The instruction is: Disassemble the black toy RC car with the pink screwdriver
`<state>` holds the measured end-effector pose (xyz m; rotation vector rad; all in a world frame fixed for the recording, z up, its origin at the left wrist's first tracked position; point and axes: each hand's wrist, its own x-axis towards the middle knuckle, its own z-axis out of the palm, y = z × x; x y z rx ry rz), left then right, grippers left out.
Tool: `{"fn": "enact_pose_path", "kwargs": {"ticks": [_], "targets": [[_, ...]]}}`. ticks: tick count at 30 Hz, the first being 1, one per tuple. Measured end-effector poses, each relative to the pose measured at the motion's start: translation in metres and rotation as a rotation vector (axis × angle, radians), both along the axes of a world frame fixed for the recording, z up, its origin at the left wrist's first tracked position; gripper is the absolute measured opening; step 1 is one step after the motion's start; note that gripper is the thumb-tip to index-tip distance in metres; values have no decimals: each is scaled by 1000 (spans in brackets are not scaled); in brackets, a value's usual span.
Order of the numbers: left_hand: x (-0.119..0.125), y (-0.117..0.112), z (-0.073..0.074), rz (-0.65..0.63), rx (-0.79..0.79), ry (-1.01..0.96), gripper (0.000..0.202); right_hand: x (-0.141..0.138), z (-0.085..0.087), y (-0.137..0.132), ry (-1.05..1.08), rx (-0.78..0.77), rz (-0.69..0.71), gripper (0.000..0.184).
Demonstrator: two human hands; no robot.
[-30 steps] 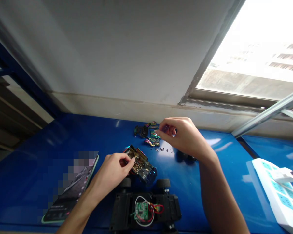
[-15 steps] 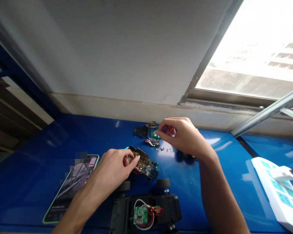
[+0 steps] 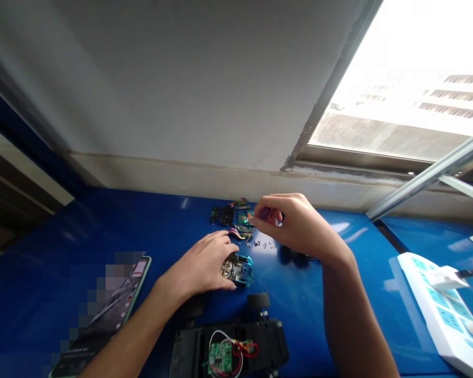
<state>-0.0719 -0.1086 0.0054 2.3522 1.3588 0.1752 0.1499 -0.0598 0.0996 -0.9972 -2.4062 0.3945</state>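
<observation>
My left hand (image 3: 207,262) is wrapped round the rear of a small toy car body (image 3: 240,270) with a clear blue front, which rests on the blue table. Its underside faces up and shows metallic parts. My right hand (image 3: 286,220) hovers beyond it, fingers curled in a pinch round what looks like a slim screwdriver (image 3: 253,235). Only its thin shaft and a purple glint between the fingers show. Below those fingertips lie small screws (image 3: 265,245). Just behind are wired circuit boards (image 3: 243,229) and a small black chassis (image 3: 222,215).
A larger black car chassis (image 3: 262,344) with wheels and a green circuit board (image 3: 220,357) sits at the near edge. To the left lies a phone (image 3: 136,283). A white power strip (image 3: 429,310) stands at the right, near a metal bar (image 3: 421,181). Dark parts (image 3: 295,256) lie under my right wrist.
The toy car body has turned, its front now pointing right. My left hand has shifted its grip from the inside to round its rear. My right hand stays nearly in place.
</observation>
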Motion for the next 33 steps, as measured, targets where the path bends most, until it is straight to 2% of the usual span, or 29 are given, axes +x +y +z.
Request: {"fn": "enact_pose_path", "kwargs": {"ticks": [3,8,10,14,16,19,22,24,29,33], "targets": [[2,-1,-2,65,-11,-11,76,2,1,0,-7,3,1,10],[0,-5,-4,45,4,-34,83,0,3,0,-25,3,-10,12],[0,-8,0,30,25,-60,80,0,3,0,-28,3,-8,11],[3,-22,14,-67,25,-121,59,-1,3,-1,-24,1,-5,11],[5,-30,20,-123,-14,-139,59,0,4,-1,-20,-1,-4,11],[6,-43,22,-170,-57,-142,65,1,5,-2,-18,-3,-4,10],[7,-55,19,-197,-84,-92,81,2,6,-3,-13,-1,-4,10],[10,-61,17,-211,-98,-57,84,3,7,-4,-12,0,-4,10],[20,-66,16,-239,-113,35,67,4,7,-3,-13,5,13,13],[22,-62,13,-258,-106,33,59,4,7,-4,-7,4,17,14]]}}
